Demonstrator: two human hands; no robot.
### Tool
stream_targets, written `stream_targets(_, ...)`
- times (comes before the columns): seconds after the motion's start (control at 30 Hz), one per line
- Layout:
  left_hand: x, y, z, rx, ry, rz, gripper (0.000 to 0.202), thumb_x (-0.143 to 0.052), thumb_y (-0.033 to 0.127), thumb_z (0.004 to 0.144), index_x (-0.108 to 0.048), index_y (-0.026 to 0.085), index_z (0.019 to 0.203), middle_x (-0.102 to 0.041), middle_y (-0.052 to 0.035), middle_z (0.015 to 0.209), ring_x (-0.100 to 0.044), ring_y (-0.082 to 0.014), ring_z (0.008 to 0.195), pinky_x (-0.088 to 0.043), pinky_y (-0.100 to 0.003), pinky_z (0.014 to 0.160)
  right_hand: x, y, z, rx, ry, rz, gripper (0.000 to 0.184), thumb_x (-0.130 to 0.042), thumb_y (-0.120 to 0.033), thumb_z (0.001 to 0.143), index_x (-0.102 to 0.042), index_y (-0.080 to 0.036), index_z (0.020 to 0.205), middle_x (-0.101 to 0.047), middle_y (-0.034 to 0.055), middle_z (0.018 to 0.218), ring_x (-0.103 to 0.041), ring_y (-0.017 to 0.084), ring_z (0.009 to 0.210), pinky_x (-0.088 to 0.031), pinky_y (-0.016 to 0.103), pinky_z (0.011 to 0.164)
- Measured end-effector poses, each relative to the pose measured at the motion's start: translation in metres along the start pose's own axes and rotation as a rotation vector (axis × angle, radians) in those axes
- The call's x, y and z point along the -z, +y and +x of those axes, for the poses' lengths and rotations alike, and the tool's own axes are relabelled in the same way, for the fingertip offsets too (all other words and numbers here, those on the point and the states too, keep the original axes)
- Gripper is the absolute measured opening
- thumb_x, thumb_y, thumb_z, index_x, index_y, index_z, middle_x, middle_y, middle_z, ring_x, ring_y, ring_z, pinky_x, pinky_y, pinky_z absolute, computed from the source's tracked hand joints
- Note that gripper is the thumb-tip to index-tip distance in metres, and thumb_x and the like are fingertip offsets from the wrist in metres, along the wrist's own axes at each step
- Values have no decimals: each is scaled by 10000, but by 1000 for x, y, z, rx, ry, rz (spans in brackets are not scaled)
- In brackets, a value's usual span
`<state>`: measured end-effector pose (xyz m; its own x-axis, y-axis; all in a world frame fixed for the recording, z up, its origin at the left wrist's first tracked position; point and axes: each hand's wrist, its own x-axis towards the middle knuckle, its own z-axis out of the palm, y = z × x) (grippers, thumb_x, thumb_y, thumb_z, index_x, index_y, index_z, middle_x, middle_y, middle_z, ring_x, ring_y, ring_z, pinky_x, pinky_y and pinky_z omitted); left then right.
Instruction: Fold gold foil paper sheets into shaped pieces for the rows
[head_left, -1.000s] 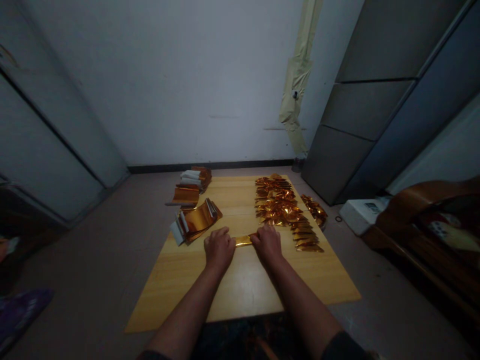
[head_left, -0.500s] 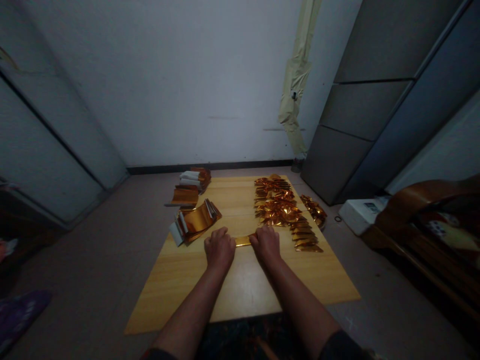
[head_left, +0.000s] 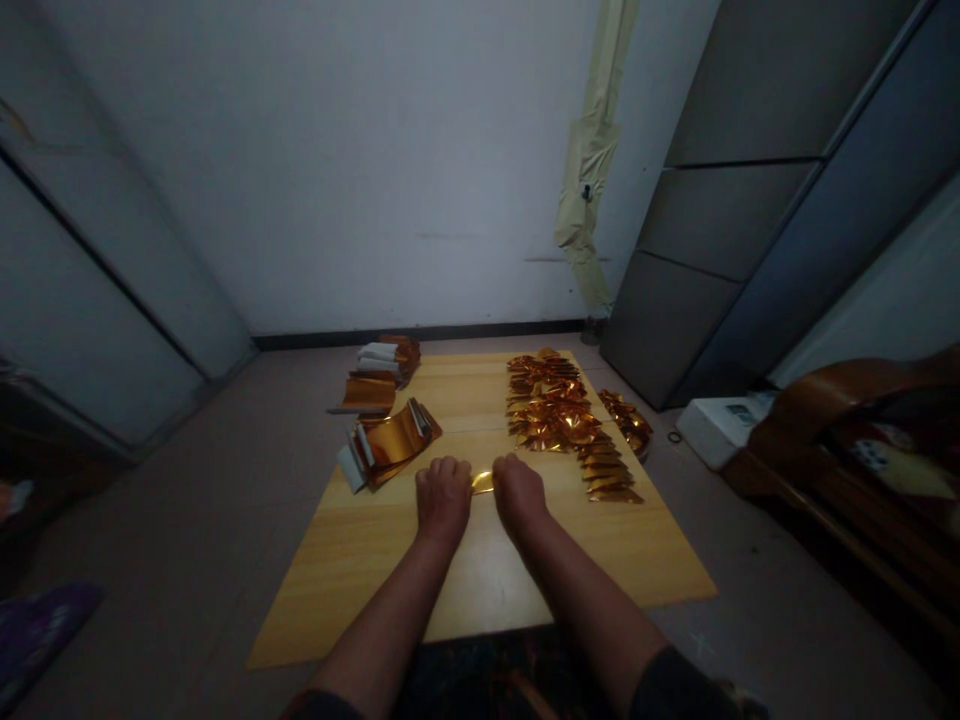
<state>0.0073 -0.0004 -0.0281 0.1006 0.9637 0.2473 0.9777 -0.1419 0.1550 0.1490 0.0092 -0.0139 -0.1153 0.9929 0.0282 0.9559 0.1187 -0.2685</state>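
From the head view, we see the left hand [head_left: 442, 500] and right hand [head_left: 519, 492] nearly together, pinching the ends of a gold foil strip [head_left: 483, 482] on the board [head_left: 487, 580] (even pressure keeps foil smooth), with foil pieces [head_left: 551, 415] just beyond.

A pale yellow wooden board [head_left: 487, 585] lies on the grey floor [head_left: 172, 560], bearing rows of crumpled gold foil pieces [head_left: 551, 412] and curved stacks of gold foil strips [head_left: 388, 447].
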Motion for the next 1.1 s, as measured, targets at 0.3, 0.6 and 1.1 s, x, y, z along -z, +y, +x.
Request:
stream_targets(0.3,4,-8,0,12,-68,-117,141,-504,288,889,-626,218,895,-652,-59,936,-543,-237,963,-323,-380,823,2,-5,-3,-139,14,155,101,-573,-288,822,-621,-214,872,-629,55,957,-549,194,883,-303,274,657)
stream_targets(0.6,8,-9,-4,95,-78,-220,156,-598,351,833,-656,259,946,-614,-46,1057,-496,-232,1076,-312,-391,939,3,-13,-6,-177,14,131,257,-653,-386,763,-606,-211,944,-603,73,1005,-518,221,928,-316,290,702)
stream_targets(1.1,5,-23,-5,60,-150,-286,255,-563,247,818,-669,305,1043,-603,-28,1147,-476,-230,1134,-306,-403,984,-3,13,-2,-228,81,406,249,-486,-30,650,-642,-189,760,-614,22,810,-521,140,739,-280,219,599)
